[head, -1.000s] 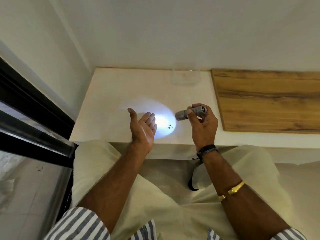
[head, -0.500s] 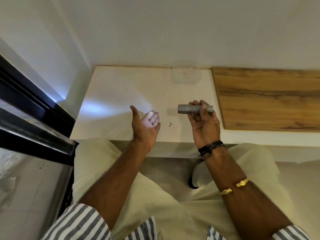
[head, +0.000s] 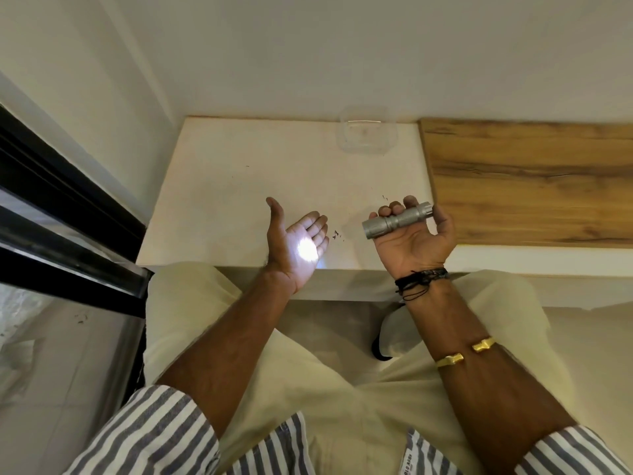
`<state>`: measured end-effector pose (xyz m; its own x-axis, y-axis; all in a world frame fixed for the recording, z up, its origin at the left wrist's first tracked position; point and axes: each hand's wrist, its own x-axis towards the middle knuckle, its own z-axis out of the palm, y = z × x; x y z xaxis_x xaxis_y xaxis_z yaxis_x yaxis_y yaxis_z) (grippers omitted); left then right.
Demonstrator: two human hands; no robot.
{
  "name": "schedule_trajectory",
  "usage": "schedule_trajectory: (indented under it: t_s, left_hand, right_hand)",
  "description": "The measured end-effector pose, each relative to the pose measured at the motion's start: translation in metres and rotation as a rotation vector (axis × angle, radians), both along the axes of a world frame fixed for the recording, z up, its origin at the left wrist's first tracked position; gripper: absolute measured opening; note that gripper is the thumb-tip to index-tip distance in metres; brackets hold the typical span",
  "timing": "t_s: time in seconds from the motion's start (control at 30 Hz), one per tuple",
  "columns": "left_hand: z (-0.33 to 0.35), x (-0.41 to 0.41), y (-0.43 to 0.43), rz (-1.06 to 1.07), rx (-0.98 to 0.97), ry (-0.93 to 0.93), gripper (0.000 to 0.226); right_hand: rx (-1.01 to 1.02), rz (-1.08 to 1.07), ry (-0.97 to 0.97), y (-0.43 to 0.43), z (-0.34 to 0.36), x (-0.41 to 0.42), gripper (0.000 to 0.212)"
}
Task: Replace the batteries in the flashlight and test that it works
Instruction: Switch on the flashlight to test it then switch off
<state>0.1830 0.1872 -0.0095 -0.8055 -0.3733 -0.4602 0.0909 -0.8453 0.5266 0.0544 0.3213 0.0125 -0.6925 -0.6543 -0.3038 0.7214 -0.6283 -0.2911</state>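
We judge the short ribbed silver metal flashlight (head: pixel 397 222) stiff and light; right hand (head: pixel 414 243) fingers (head: pixel 409 202) wrap its mid-barrel, left hand (head: pixel 298 245) relaxed, flat.

Left hand (head: pixel 298 243) spread out, right hand (head: pixel 412 236) gripping

Left palm's tilted up toward the right one, fingers straight, thumb sticking up. Right palm's turned up, fingers curled round the flashlight (head: pixel 397 222). Both forearms are bare and reach forward, hands apart.
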Motion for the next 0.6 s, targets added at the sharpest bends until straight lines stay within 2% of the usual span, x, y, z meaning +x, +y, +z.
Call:
schedule_trajectory:
  t_s: [0.6]
  left_hand:
    - [-0.0001,0.0022,0.0008,0.045,-0.051,-0.016,0.109]
  right_hand:
    - [-0.014,-0.006,-0.038,-0.0020,-0.0007,0.0052,0.019]
